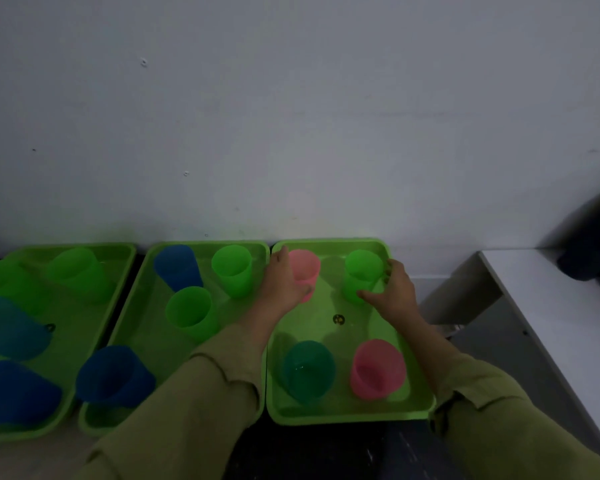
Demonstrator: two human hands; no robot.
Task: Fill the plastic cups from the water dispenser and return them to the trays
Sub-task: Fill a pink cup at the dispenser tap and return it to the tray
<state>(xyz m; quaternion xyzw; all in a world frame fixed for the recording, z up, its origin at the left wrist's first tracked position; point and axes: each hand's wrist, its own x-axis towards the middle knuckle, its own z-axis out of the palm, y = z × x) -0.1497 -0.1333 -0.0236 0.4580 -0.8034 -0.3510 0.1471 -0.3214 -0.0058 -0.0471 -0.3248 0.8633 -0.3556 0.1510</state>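
My left hand (pixel 283 284) curls round a pink cup (pixel 307 265) and my right hand (pixel 395 289) round a green cup (pixel 361 268). Both stand upright at the top end of the right tray (pixel 347 415), centre-right of the frame.

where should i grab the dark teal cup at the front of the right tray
Grip the teal cup around its side wall just below the rim, coming from the near side. It stands upright, seemingly holding water, so keep it level.
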